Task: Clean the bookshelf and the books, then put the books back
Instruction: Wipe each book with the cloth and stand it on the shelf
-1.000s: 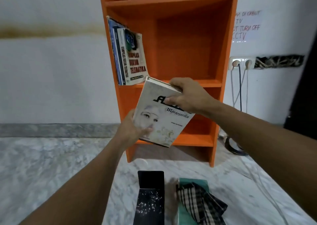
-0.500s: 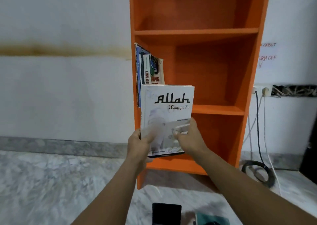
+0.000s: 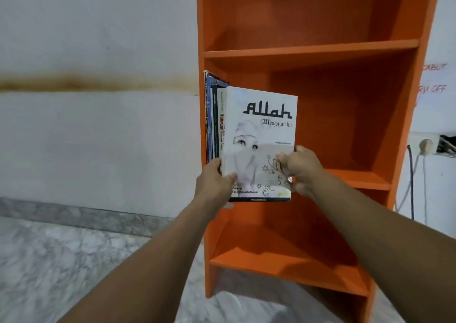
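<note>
A white book (image 3: 261,135) titled "Allah Mengajariku" stands upright in front of the orange bookshelf (image 3: 311,49), at the left of its middle compartment. My left hand (image 3: 214,182) grips its lower left corner, thumb on the cover. My right hand (image 3: 299,169) pinches its lower right edge. Behind the white book, several books (image 3: 214,115) stand against the shelf's left wall, their spines partly hidden. Whether the white book's base touches the shelf board is unclear.
The middle shelf board (image 3: 357,178) runs to the right of the books. The top and bottom compartments show only orange boards. A wall socket (image 3: 425,145) with cables sits to the right. Marble floor (image 3: 74,261) lies below left.
The white book went from tilted and low to upright, then up and left beside the shelved books. Both hands shifted to its lower corners. The camera view rose, dropping the floor items out of sight.
</note>
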Available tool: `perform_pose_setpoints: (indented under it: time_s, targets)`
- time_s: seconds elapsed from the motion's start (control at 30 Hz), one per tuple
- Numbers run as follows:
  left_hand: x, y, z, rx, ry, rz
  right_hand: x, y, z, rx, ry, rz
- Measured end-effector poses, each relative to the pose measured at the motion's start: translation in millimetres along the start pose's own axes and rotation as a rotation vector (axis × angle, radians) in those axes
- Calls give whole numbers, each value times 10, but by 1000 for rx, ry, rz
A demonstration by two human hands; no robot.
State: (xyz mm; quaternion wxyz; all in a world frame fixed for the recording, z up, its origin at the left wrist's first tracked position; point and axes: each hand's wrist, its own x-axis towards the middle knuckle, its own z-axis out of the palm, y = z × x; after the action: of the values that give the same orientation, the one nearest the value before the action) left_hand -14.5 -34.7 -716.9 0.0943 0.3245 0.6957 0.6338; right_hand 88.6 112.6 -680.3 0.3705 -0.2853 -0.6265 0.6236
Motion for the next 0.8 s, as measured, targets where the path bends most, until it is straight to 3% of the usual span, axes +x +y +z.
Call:
perform_pose_setpoints:
  time_s: [0.2,0.4,0.8]
  targets:
    - [320,227,313,267,210,66,644,-329,-77,-49,-149,-119]
    - [525,209,712,346,453,59,1197,-313,-99,-126,-302,-105]
    - [832,139,1044,556,571,11,1702,129,104,-14,-378,-72]
